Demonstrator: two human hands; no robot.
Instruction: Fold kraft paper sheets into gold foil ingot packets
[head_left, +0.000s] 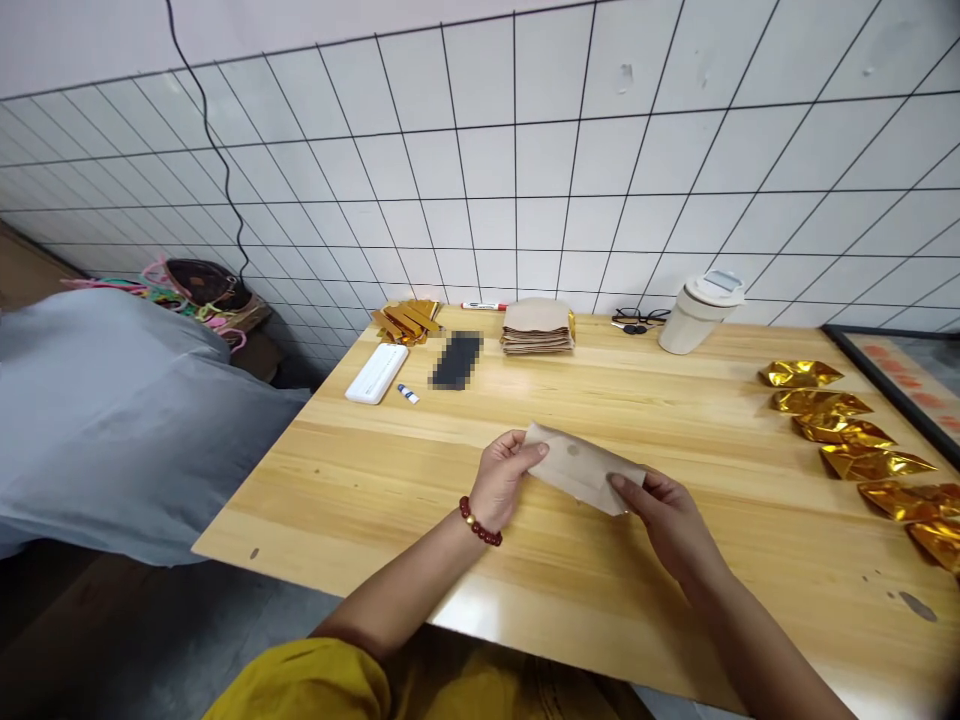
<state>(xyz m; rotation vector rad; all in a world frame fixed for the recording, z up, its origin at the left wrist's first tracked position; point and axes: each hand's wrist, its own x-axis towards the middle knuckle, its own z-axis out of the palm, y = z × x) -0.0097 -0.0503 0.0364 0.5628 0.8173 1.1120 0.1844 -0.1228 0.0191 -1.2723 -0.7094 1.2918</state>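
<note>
Brown paper [577, 465] — left hand [500, 482], right hand [675, 520] pinching opposite ends.

No words or numbers can be read. Marks on the marker [484, 306] and power bank [377, 373] are too small

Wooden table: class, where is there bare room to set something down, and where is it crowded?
Bare wood shows between the left hand and the blue-and-white piece, and between the right hand and the gold foil pieces. It is crowded at the back left, from gold strips to brown stack.
</note>
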